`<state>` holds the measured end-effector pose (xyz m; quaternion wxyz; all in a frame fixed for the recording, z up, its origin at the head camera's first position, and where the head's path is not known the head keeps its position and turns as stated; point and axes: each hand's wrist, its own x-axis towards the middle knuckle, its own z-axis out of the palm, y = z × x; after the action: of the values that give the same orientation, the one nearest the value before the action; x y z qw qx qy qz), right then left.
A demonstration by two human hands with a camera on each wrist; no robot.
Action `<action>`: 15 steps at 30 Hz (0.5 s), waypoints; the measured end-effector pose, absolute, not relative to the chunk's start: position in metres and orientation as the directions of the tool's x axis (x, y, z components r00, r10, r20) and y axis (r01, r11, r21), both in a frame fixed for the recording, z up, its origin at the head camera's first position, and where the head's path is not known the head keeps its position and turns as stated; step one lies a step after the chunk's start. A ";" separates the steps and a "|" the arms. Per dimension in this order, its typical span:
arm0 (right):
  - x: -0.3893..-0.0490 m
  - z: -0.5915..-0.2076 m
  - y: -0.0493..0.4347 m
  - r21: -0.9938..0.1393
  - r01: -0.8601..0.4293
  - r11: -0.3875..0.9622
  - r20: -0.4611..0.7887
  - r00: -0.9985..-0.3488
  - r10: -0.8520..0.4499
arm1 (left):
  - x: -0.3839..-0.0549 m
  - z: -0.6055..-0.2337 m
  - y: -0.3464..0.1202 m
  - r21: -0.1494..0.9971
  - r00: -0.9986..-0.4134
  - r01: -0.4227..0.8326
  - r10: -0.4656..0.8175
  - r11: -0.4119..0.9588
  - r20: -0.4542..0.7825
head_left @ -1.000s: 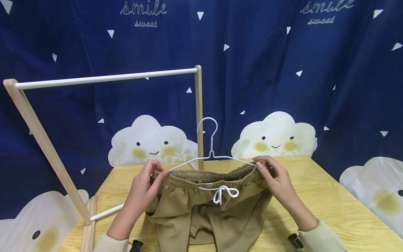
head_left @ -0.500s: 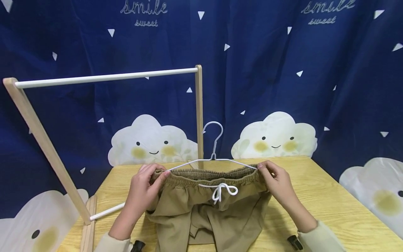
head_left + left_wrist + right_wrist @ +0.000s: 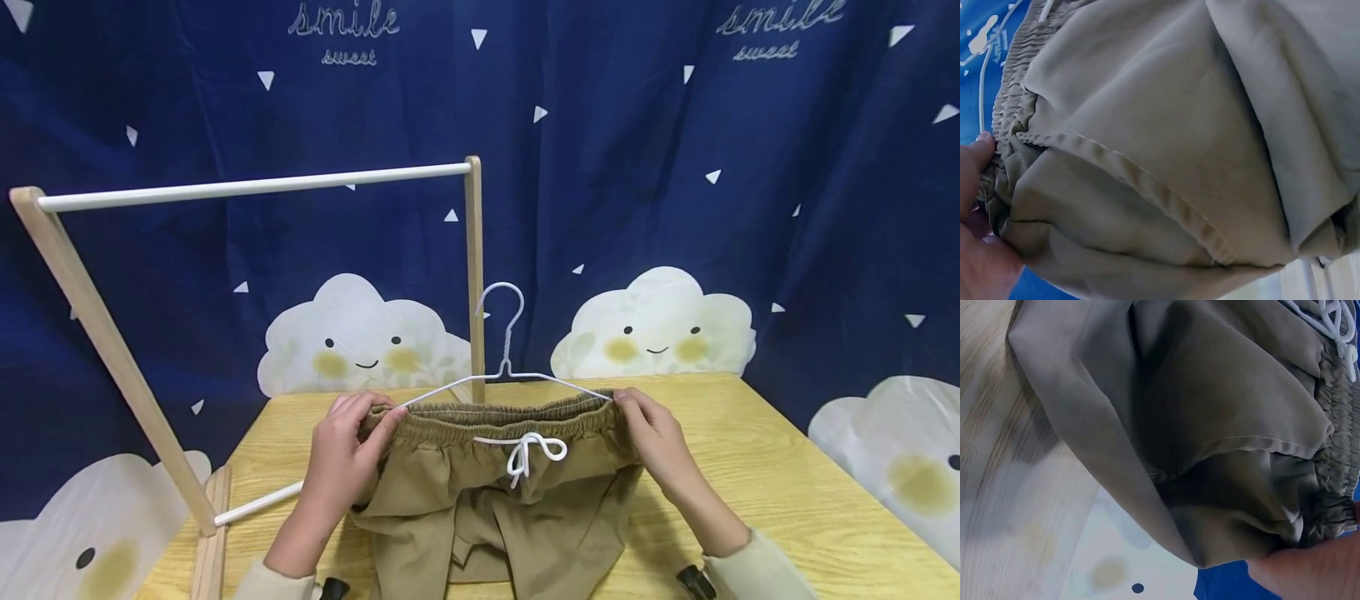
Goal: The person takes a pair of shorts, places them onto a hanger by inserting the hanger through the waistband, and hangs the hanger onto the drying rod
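Observation:
Brown pants (image 3: 547,525) with an elastic waistband and a white drawstring bow (image 3: 528,454) hang between both hands, their lower part over the table. A white wire hanger (image 3: 507,346) stands upright at the waistband, its hook above and its arm ends meeting the waistband's two sides. My left hand (image 3: 347,454) pinches the waistband's left side, with the thumb at the hanger's end. On the opposite side my right hand (image 3: 660,446) pinches the waistband and hanger end. In the left wrist view the pants (image 3: 1147,156) fill most of the frame. Fingertips behind the waistband are hidden.
A clothes rack with wooden posts (image 3: 112,350) and a white top bar (image 3: 255,189) stands at the left, behind the left hand. The yellow wooden table (image 3: 750,467) extends beneath. A dark blue curtain (image 3: 637,192) with clouds and triangles hangs behind.
The hanger's hook shifted right and down, then slightly back left and up. My right hand's fingers have moved from spread over the hanger end to closer around the waistband's corner.

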<state>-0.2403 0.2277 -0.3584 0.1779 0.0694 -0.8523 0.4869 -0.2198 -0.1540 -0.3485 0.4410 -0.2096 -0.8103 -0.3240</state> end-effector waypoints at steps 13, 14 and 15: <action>-0.240 -0.356 0.219 -0.848 -0.347 0.400 0.421 -0.900 0.113 | -0.215 -0.349 -0.156 0.627 -0.795 0.382 -0.105 0.679 0.598; -0.240 -0.356 0.219 -0.849 -0.355 0.390 0.428 -0.897 0.114 | -0.214 -0.348 -0.156 0.641 -0.814 0.366 -0.101 0.674 0.571; -0.240 -0.356 0.218 -0.848 -0.362 0.388 0.434 -0.894 0.115 | -0.214 -0.348 -0.156 0.651 -0.828 0.354 -0.098 0.671 0.552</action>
<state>-0.2405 0.2184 -0.3562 0.2176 0.0766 -0.8041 0.5479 -0.2135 -0.1565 -0.3477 0.2839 -0.0737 -0.8690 -0.3985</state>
